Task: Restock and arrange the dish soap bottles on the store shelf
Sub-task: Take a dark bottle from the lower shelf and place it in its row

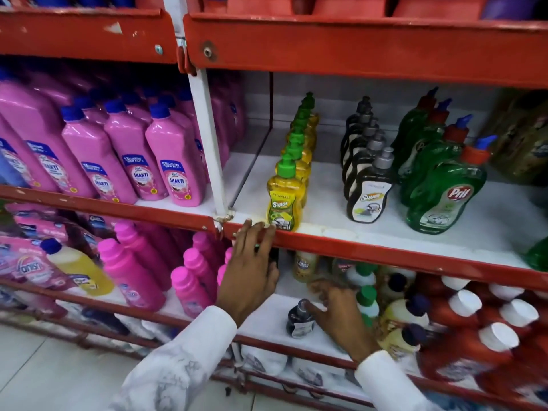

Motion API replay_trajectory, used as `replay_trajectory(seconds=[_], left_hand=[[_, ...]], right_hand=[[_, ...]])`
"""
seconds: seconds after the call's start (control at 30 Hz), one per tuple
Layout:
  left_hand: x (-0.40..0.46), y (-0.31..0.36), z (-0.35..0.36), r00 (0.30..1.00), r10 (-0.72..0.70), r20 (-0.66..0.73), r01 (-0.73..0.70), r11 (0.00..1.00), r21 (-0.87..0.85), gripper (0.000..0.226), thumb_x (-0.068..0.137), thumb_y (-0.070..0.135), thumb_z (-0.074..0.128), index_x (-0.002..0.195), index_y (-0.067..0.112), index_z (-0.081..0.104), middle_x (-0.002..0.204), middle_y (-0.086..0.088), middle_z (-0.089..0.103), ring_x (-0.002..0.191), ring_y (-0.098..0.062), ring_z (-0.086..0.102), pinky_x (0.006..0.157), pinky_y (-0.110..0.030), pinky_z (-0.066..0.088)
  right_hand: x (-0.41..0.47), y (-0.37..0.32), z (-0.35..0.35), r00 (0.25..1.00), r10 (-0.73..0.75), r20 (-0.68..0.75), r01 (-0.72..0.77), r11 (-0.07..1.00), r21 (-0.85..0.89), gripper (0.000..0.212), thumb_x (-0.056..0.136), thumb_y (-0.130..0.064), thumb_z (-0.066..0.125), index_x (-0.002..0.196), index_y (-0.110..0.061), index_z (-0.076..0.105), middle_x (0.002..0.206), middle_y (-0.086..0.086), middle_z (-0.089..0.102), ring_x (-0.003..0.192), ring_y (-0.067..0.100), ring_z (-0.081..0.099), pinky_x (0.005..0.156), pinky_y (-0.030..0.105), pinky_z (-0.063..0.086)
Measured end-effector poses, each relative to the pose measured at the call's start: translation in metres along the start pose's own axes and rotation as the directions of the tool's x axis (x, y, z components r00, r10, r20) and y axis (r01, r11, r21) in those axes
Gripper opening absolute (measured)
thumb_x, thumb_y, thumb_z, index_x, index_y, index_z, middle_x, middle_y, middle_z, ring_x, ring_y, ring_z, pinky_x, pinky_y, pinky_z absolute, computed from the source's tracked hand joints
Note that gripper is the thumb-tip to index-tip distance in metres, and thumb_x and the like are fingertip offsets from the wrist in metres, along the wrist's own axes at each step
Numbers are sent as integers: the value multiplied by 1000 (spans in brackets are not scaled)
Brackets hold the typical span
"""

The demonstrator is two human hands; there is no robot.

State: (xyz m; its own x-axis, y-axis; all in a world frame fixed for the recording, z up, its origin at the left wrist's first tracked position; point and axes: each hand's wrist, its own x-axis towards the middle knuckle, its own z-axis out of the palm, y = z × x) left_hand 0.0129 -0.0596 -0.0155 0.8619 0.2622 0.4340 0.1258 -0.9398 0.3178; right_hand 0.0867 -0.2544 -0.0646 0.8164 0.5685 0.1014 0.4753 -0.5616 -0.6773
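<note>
On the middle shelf (385,250) stand three rows of dish soap: yellow bottles with green caps (285,200), black bottles with grey caps (369,194) and green Prit bottles (444,197). My left hand (252,268) rests flat on the shelf's red front edge, fingers apart, just left of the front yellow bottle, holding nothing. My right hand (338,315) is down on the lower shelf, fingers spread beside a small dark bottle (299,320), thumb touching its top. A grip is not visible.
Pink Shakti bottles (175,170) fill the shelf to the left. The lower shelf holds pink bottles (142,268), mixed cream and yellow bottles (400,315) and red bottles with white caps (489,330). A white upright post (210,143) divides the bays.
</note>
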Motion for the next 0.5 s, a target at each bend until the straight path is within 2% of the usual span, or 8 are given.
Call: replay_trajectory(seconds=[0.07,0.17,0.23,0.37,0.5], left_hand=[[-1,0,0,1000,-3,9,3,1000,8,75,81,20,62,149,13,31,150,-18,38,148,-36,22,123,-52,24],[-3,-2,1,1000,-1,24,1,1000,18,78,82,19,63,151,16,28,153,-16,35,150,-34,18,124,-50,21],[-3,-1,-1,1000,-10,26,9,1000,27,77,83,20,62,152,18,28,154,-14,35,151,-33,17,124,-50,21],[-2,6,-6,999,-22,-33,24,998,54,62,85,25,60,144,16,43,146,-14,48,143,-35,32,120,-53,31],[3,18,-3,987,115,-111,-114,993,15,43,89,23,56,130,11,57,134,-10,61,131,-27,46,115,-43,36]], right_hand=[[2,15,21,997,49,57,-48,999,-19,29,88,-28,68,110,-8,71,104,6,73,92,21,67,81,26,48],[7,21,38,992,88,94,-76,990,-119,22,76,-22,65,93,-11,71,91,11,77,85,27,71,75,37,55],[12,23,43,992,88,95,-73,986,-147,20,71,-18,63,89,-12,70,85,9,77,80,26,72,72,37,56],[16,22,39,989,102,111,-87,987,-135,22,66,-21,68,85,-16,75,83,5,79,75,21,72,70,31,58],[1,1,4,996,85,38,-82,994,-72,25,62,-32,66,80,-17,73,75,0,76,66,12,68,64,29,55]])
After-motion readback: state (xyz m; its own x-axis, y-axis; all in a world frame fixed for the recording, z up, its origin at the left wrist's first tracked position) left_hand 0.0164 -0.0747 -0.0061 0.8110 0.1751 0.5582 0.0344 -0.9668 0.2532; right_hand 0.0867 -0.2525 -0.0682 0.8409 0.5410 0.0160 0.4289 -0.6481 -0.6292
